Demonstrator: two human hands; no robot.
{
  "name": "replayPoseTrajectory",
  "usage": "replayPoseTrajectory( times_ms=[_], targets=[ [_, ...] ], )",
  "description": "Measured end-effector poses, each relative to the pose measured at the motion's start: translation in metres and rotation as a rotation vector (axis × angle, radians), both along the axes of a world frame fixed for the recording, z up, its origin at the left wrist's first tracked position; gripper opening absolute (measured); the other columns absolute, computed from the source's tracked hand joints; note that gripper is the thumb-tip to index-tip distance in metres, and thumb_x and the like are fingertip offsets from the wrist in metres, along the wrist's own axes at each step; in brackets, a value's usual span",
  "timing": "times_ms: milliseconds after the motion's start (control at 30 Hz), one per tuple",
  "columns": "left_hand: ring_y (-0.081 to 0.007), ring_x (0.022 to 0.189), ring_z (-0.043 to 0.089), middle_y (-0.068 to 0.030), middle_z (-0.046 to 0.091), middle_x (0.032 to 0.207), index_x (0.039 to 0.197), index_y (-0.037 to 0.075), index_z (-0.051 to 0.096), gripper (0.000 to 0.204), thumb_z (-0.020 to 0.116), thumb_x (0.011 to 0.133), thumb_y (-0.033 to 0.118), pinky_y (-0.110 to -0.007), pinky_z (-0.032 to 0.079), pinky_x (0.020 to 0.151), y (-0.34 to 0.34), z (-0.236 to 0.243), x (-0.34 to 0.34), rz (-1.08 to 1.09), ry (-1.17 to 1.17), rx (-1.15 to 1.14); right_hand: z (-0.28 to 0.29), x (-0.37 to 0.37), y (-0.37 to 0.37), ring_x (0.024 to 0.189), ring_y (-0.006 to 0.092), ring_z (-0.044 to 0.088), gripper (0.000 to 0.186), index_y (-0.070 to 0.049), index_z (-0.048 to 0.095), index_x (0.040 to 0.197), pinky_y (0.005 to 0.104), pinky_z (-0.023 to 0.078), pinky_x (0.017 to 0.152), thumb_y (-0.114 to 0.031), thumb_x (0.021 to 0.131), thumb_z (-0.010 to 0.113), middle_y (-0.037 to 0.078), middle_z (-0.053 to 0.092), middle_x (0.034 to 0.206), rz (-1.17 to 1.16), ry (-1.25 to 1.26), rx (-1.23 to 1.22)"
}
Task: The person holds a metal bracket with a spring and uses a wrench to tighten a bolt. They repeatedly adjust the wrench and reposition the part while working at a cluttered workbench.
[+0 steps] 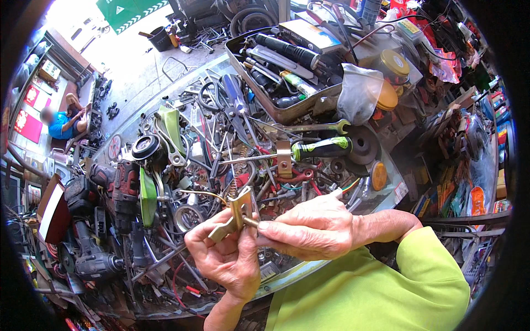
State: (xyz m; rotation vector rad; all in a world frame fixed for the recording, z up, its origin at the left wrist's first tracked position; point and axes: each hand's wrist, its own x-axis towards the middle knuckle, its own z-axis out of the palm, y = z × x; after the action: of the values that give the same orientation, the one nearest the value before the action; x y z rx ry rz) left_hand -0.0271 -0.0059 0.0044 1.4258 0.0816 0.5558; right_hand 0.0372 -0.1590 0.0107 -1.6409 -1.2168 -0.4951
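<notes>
Across the middle of the frame, a glass-topped surface (301,271) is crowded with loose hardware and tools. At the upper centre, an open metal case (301,110) is filled with hand tools. At the lower centre, the left hand (226,251) is curled around a bent part, and the right hand (312,229) is closed in a pinch just beside it. At the left, a red-and-black cordless drill (124,190) is laid down. Right of centre, a green-and-black-handled screwdriver (323,148) is seen below an open-ended spanner (314,128); neither is held. The brass-coloured metal bracket (238,212) is held up by the left fingers, below a coil spring (234,171); whether the two are joined cannot be told. The short metal pin (250,222) is gripped by the right fingertips against the bracket's side. The two pieces appear brought together, but full seating is not shown; the fitting seems to be left unfinished.
</notes>
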Motion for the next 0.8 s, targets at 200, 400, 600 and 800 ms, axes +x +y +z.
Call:
replayPoseTrajectory(
  times_ms=[200, 400, 600, 800],
  targets=[
    [-0.0275, 0.091, 0.065, -0.0282, 0.055, 0.106, 0.108, -0.001, 0.031, 0.042, 0.064, 0.083, -0.006, -0.035, 0.056, 0.079, -0.001, -0.001, -0.002, 0.078, -0.202, 0.192, -0.007, -0.002, 0.007, 0.065, 0.0230, 0.067, 0.038, 0.009, 0.060, 0.109, 0.0304, 0.054, 0.049, -0.005, 0.075, 0.072, 0.021, 0.066, 0.091, -0.109, -0.131, 0.059],
    [-0.0316, 0.089, 0.066, -0.0312, 0.052, 0.107, 0.108, -0.003, 0.030, 0.042, 0.065, 0.084, 0.000, -0.036, 0.059, 0.075, -0.009, 0.000, -0.002, 0.118, -0.316, 0.321, 0.010, -0.006, 0.004, 0.049, 0.0230, 0.055, 0.016, -0.004, 0.063, 0.091, 0.0327, 0.043, 0.041, -0.019, 0.085, 0.066, 0.006, 0.055, 0.066, -0.118, 0.136, -0.060],
    [-0.0326, 0.096, 0.064, -0.0304, 0.053, 0.107, 0.106, -0.003, 0.033, 0.039, 0.065, 0.084, 0.001, -0.034, 0.057, 0.077, -0.007, 0.034, 0.008, 0.103, -0.390, 0.657, 0.026, 0.000, -0.005, 0.053, 0.0297, 0.054, 0.018, -0.002, 0.058, 0.085, 0.0377, 0.040, 0.045, -0.020, 0.088, 0.062, 0.011, 0.050, 0.064, -0.011, 0.303, 0.042],
    [-0.0278, 0.091, 0.064, -0.0260, 0.055, 0.107, 0.107, -0.004, 0.034, 0.036, 0.063, 0.086, 0.000, -0.035, 0.056, 0.079, -0.022, 0.026, 0.014, 0.174, -0.342, 0.486, 0.030, 0.002, -0.010, 0.052, 0.0314, 0.055, 0.025, -0.004, 0.053, 0.076, 0.0417, 0.041, 0.046, -0.023, 0.092, 0.056, 0.012, 0.052, 0.062, -0.077, 0.298, -0.106]
  ],
)
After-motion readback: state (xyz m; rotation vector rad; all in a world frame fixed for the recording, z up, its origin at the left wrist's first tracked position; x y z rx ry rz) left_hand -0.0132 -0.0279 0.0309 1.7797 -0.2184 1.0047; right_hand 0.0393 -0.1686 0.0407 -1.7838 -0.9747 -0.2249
